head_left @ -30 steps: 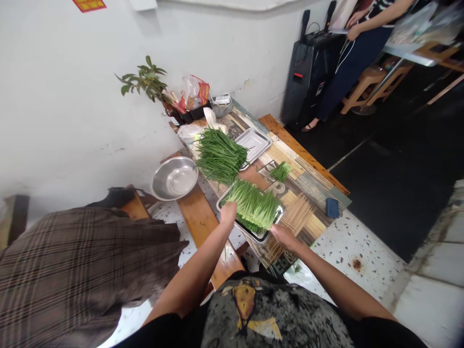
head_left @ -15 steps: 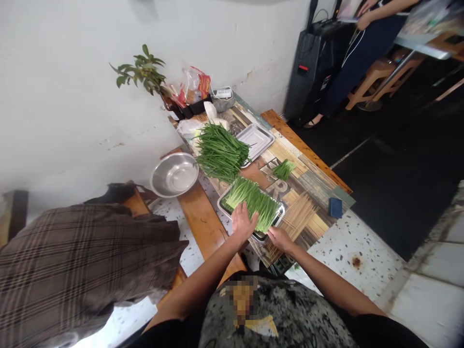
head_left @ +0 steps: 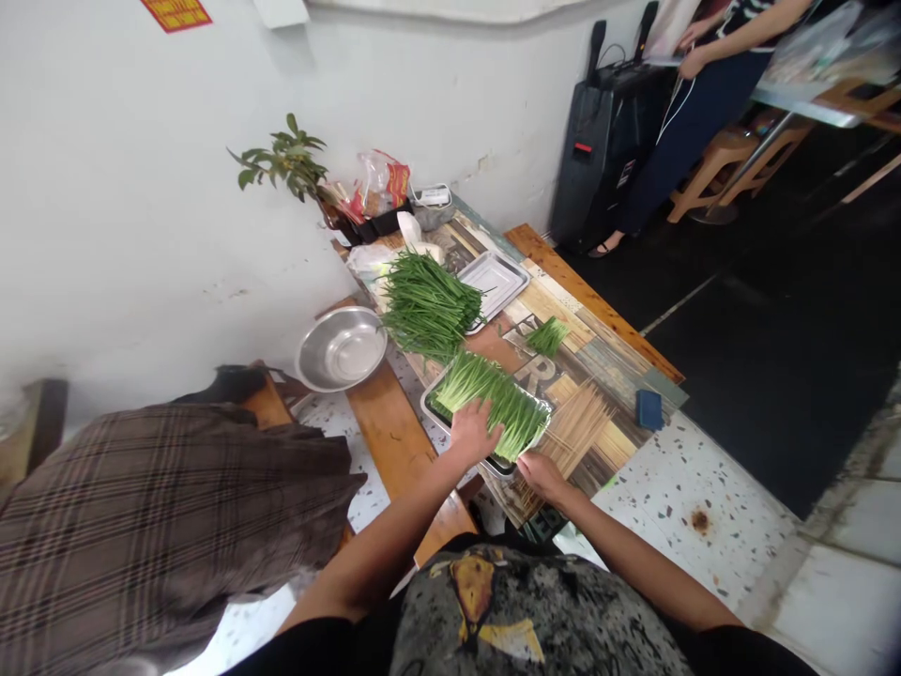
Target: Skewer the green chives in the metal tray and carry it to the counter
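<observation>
Hands on a tray of chives

Left hand [head_left: 473,429] lies flat on chives [head_left: 496,399] — right hand [head_left: 539,471] at the tray [head_left: 437,415] corner.

Tray [head_left: 433,406] mostly hidden under chives [head_left: 493,399] — right hand's [head_left: 541,472] grip (fingertips) unclear.

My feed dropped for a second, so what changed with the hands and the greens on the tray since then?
The left hand moved from the tray's left edge onto the skewered greens, palm pressing down. The right hand stayed at the near right corner. The loose greens pile, the bowl and the skewers did not move.
</observation>
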A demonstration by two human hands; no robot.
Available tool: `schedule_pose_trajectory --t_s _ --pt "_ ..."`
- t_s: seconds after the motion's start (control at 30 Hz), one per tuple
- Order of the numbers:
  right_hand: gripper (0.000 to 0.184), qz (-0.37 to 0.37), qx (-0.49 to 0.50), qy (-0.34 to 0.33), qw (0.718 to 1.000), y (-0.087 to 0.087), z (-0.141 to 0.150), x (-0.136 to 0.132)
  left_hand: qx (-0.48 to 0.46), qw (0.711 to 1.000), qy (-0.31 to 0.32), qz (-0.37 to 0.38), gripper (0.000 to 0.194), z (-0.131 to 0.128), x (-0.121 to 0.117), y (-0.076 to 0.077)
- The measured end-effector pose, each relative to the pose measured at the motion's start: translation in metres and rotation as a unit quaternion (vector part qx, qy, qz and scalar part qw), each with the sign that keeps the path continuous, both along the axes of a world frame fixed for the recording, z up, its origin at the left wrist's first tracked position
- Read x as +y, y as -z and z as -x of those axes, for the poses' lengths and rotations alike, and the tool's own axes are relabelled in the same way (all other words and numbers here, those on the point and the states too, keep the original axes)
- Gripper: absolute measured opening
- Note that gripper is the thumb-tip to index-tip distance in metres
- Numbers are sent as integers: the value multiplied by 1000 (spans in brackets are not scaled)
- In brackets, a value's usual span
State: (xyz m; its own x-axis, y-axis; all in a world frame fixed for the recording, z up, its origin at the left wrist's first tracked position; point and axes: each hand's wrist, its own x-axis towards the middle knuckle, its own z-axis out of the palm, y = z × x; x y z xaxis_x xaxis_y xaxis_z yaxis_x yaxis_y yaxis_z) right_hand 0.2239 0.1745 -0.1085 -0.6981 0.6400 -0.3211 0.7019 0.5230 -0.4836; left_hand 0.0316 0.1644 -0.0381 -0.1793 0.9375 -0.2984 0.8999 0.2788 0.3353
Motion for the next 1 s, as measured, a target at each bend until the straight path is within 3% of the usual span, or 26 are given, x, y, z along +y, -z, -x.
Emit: schedule_pose_trajectory --t_s 0.17,0.3,0.5,0.7,0.9,1.0 --pt "26 -25 11 -17 999 -17 -3 6 16 999 -11 -44 92 -12 -20 -3" --pt "31 -67 30 -25 997 -31 -8 11 -3 998 -36 -59 99 -29 -24 -10" --pt "37 -107 41 -11 993 -46 20 18 32 987 -95 -129 89 -18 -10 -26" --pt "27 -115 28 -5 993 -58 55 24 77 974 -115 -179 77 8 -3 -38" --pt "25 -68 -18 -25 997 -47 74 26 102 979 -136 -113 82 17 -8 -27" --pt "29 -41 -34 -28 998 -42 85 27 93 982 -87 -139 91 9 1 -15"
